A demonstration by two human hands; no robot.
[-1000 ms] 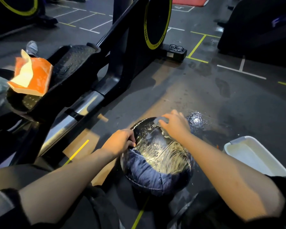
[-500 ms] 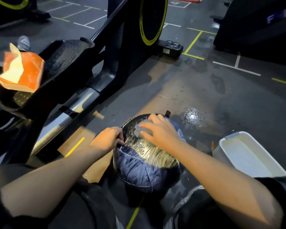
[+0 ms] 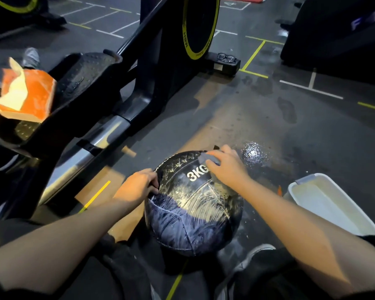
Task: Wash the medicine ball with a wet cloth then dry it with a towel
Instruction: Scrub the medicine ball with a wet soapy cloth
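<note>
A black medicine ball (image 3: 188,215) marked "3KG" sits on the floor between my legs, its top wet and streaked with suds. My right hand (image 3: 227,167) presses a small grey cloth (image 3: 205,158) against the ball's upper far side, fingers curled over it. My left hand (image 3: 139,186) grips the ball's left edge. An orange and cream towel (image 3: 25,96) lies on the exercise machine's pedal at the left.
A white tub (image 3: 325,200) stands on the floor at the right, close to my right forearm. A black exercise machine (image 3: 108,100) with a yellow-rimmed wheel fills the left. Glasses (image 3: 225,58) rest on its base. A wet patch (image 3: 252,152) shines beyond the ball.
My right hand slid the cloth left across the ball's top, then back to the far right. The ball turned, and its "3KG" mark now shows. My left hand kept its grip.
</note>
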